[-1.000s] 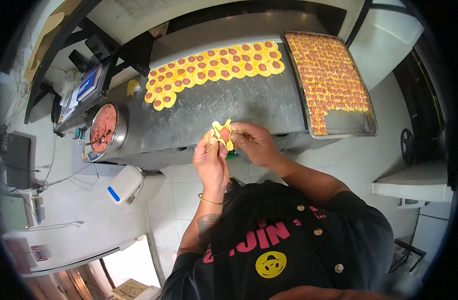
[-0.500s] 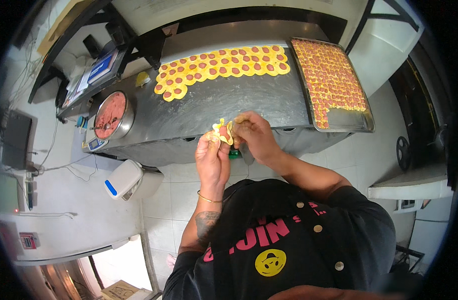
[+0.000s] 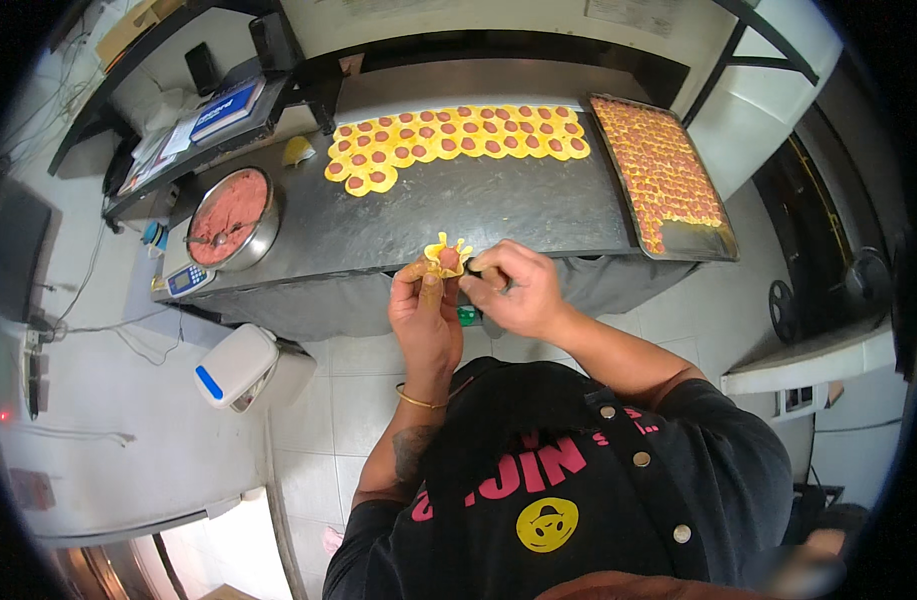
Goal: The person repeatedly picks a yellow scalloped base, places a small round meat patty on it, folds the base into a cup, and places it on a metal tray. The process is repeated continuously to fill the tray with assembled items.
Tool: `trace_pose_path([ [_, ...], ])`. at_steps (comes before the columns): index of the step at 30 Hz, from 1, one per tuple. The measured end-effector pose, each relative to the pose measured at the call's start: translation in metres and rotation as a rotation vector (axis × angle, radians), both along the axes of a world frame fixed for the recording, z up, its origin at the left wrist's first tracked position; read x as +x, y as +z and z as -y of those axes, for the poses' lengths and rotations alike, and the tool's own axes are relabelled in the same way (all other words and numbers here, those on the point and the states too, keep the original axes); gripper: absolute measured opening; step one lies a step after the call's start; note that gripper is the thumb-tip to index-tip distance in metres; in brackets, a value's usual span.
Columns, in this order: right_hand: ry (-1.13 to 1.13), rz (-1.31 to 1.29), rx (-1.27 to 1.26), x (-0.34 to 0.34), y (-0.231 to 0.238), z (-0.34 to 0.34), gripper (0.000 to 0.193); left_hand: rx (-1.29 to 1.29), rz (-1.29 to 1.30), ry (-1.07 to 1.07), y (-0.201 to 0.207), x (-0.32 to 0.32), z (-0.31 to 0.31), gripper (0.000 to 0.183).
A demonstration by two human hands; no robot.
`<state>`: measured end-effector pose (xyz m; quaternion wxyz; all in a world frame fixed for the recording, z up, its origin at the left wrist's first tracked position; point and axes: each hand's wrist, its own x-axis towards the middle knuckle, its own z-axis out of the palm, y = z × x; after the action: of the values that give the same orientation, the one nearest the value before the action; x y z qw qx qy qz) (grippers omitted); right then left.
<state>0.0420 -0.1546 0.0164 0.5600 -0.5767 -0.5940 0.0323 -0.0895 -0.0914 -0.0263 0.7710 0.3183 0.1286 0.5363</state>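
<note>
Above the table's front edge, my left hand (image 3: 427, 310) pinches a small dumpling (image 3: 449, 259) from below. Its thin yellow wrapper flares into a ruffled rim around pink meat filling. My right hand (image 3: 521, 289) is closed at the dumpling's right side, thumb and forefinger beside the wrapper. A small dark bit shows at these fingertips; what it belongs to is hidden. Rows of flat yellow wrappers (image 3: 419, 152), each with a dab of pink filling, overlap along the back of the dark table (image 3: 478, 205).
At left stands a metal bowl (image 3: 265, 235) of pink filling with a spoon, next to a scale (image 3: 188, 280). A metal tray (image 3: 702, 243) packed with dumplings lies at right. Beyond the bowl is a yellow-and-white piece (image 3: 298, 151). A white bin (image 3: 238, 363) stands on the floor.
The dumpling's wrapper has turned and now stands up around the filling. My right hand has come slightly lower and closer against its side. The whole view has shifted a little.
</note>
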Motion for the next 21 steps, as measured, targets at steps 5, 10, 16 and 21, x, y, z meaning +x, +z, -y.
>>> trace_pose_path([
  [5, -0.027, 0.082, -0.030, -0.006, -0.005, -0.002, 0.028, 0.068, 0.016, -0.077, -0.005, -0.004, -0.011, 0.013],
  [10, -0.152, -0.120, -0.029, -0.015, -0.011, -0.006, 0.061, 0.030, 0.092, -0.314, -0.018, 0.001, -0.021, 0.018],
  [16, -0.083, -0.556, -0.116, -0.022, -0.024, -0.024, 0.076, -0.142, 0.056, -0.475, -0.024, 0.025, -0.018, 0.026],
  [21, -0.201, -0.596, -0.031, -0.007, -0.024, -0.012, 0.065, -0.076, -0.094, -0.485, -0.004, 0.037, -0.002, 0.026],
])
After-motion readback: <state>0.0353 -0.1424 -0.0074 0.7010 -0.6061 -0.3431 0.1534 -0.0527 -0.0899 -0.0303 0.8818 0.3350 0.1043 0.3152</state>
